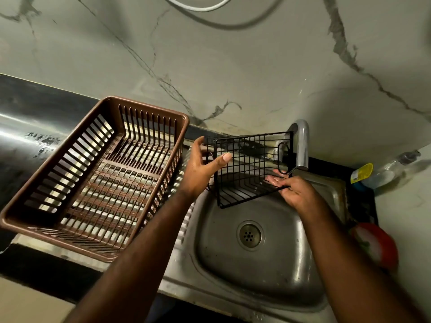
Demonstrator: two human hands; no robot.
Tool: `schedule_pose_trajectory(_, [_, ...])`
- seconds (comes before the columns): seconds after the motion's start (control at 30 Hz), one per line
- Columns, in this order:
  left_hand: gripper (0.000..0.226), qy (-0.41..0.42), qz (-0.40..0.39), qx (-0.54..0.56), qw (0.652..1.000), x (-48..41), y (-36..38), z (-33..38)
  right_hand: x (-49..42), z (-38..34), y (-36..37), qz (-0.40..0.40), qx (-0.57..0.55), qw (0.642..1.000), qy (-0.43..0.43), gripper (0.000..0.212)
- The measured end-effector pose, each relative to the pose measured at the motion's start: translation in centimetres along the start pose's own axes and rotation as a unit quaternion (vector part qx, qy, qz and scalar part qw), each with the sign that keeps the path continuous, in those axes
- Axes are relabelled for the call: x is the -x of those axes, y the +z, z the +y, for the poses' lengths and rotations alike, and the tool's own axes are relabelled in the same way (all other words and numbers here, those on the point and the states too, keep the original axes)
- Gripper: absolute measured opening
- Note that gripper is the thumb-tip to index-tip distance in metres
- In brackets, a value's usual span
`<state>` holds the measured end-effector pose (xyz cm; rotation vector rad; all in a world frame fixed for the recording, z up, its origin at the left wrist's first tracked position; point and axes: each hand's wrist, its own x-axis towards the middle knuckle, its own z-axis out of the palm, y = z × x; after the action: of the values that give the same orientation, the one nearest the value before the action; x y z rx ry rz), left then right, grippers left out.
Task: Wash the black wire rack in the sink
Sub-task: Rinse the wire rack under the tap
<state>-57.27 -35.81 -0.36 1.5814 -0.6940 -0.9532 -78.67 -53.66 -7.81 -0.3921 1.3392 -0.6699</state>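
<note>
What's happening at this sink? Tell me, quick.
A person holds the black wire rack over the sink basin, just beneath the faucet spout. The left hand grips its left side, thumb across the front grid. The right hand pinches its lower right edge. Both hands look wet, but no stream of water is clearly visible. A brown slatted basket sits on the drainboard to the left.

Brown slatted plastic basket [116, 183], empty, at left. Grey-veined marble wall [233, 66] behind. White cable [198, 7] loops along the top edge. Clear bottle [384, 173] with a yellow label [362, 173] lies on its side at far right. Below it is a red and white object [375, 245], blurred.
</note>
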Motion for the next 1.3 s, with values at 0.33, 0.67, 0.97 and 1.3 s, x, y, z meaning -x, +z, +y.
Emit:
schedule_pose_trajectory(0.33, [0.082,-0.168,-0.183,-0.009,0.969,-2.4,-3.1,2.5,0.4,-1.2,-0.8,-0.056,0.029,0.998,0.013,0.047])
schedule_pose_trajectory(0.67, [0.076,-0.179,-0.162,-0.201,0.949,-0.7,2.7,2.9,-0.7,-1.4,-0.5,-0.115,0.096,0.989,-0.001,0.044])
schedule_pose_trajectory(0.97, [0.099,-0.143,-0.065,-0.23,0.96,1.2,5.0,3.2,-1.4,0.7,0.2,-0.017,0.116,0.98,-0.163,0.038])
schedule_pose_trajectory(1.3, [0.09,-0.131,-0.029,-0.235,0.963,2.0,5.6,3.9,-0.1,1.9,1.3,-0.018,0.171,0.981,-0.093,0.016])
